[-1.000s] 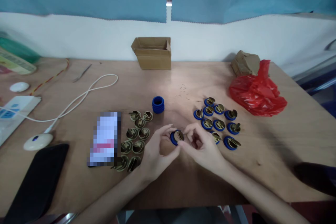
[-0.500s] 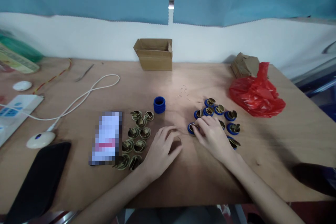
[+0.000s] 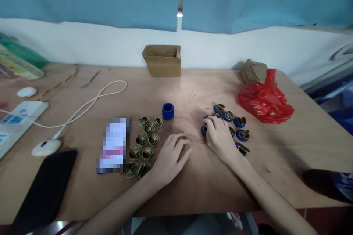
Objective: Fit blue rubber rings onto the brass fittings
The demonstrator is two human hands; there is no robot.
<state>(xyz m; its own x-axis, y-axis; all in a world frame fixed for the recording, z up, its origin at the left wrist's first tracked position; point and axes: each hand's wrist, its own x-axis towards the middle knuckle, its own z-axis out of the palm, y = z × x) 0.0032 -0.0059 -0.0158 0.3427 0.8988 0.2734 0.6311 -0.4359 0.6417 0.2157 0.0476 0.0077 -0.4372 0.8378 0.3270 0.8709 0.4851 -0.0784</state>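
Observation:
My left hand (image 3: pixel 171 158) rests on the wooden table with curved fingers and the thumb apart; I see nothing held in it. On its left lie several round brass-coloured fittings (image 3: pixel 153 139) with flat tabs on top. My right hand (image 3: pixel 220 137) is over a group of similar fittings seated in blue rings (image 3: pixel 243 135). Its bent fingertips are on a blue-ringed fitting (image 3: pixel 203 130) at the group's left edge, partly hidden by the fingers. A short stack of loose blue rings (image 3: pixel 168 111) stands beyond my left hand.
An open cardboard box (image 3: pixel 164 66) stands by the wall. A red plastic bag (image 3: pixel 266 101) and crumpled brown packet (image 3: pixel 252 70) are at the right. Leftward lie a lit phone (image 3: pixel 113 145), a black phone (image 3: pixel 45 187), white cable (image 3: pixel 93 100) and power strip (image 3: pixel 20 121). A dark bottle (image 3: pixel 328 183) lies at right.
My right hand has shifted slightly away from me, and the blue-ringed fitting at its fingertips now sits closer to the others. My left hand has stayed in place. The view has tilted a little.

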